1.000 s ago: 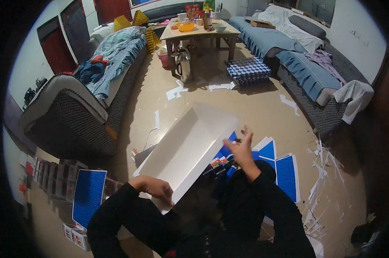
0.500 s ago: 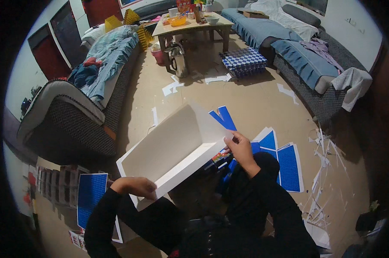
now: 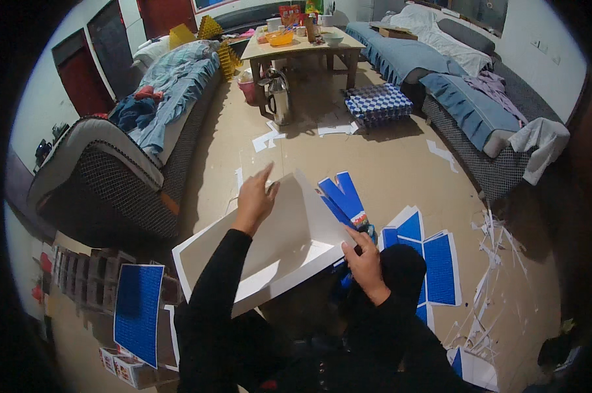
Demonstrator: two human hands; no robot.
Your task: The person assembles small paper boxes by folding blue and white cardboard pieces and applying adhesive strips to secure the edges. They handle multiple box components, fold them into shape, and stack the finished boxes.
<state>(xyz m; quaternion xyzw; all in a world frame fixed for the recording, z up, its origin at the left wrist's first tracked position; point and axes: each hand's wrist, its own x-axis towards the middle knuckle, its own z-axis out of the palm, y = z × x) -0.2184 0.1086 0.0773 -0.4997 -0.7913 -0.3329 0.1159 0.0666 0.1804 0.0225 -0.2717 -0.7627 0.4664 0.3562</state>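
Observation:
A white open cardboard box (image 3: 289, 216) rests tilted across my lap, its pale inside facing up. My right hand (image 3: 366, 267) grips the box's right corner, thumb and fingers on its edge. Over the far wall of the box my left hand (image 3: 255, 200) is raised, fingers stretched out and holding nothing. I cannot tell whether it touches the wall. Beyond the right corner lie blue printed card strips (image 3: 343, 198). Flat blue card sheets with white edges (image 3: 441, 268) lie to the right of my knee.
At left, a blue panel (image 3: 138, 314) leans by stacked grey boxes (image 3: 89, 278). White paper offcuts (image 3: 489, 281) litter the floor at right. Ahead are a table (image 3: 296, 47), a steel kettle (image 3: 277, 98) and a blue-white checked stack (image 3: 378, 103), between two sofas (image 3: 168, 105) (image 3: 463, 105).
My left hand has let go of the box's near left corner and moved up and away over its far wall. The right hand still holds the right corner.

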